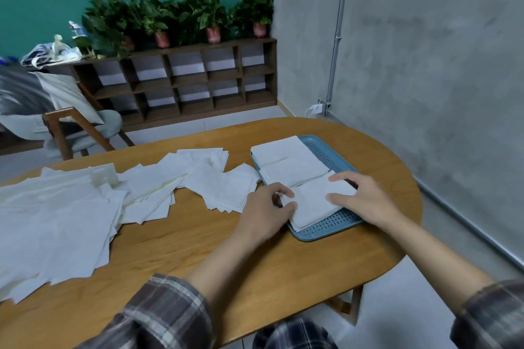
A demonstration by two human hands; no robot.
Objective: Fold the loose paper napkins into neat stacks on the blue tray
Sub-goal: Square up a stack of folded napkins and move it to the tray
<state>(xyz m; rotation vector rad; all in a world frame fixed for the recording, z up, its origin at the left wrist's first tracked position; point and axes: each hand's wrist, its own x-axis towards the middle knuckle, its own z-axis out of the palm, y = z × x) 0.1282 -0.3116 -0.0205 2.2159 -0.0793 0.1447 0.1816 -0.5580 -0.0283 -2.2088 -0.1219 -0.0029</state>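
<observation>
On the blue tray (334, 221) near the surface's right edge, the left hand (265, 208) has its grip clamped on the near napkin stack (312, 202). The right hand (361, 197) presses flat, grip apart. A careless tug could skew the pile.

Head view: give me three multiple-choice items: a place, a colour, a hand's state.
1. The loose white paper napkins lie: A on the oval wooden table, left of the perforated plastic tray; B in that tray; C on the shelf.
2. That tray is: A red; B blue; C yellow.
3. The right hand: A lifts a cup; B hangs off the table; C rests flat-fingered on the nearest folded napkin stack.
Key: A, they spread across the tabletop; B, its rim shows blue; C, its fingers lie straight on the paper.
</observation>
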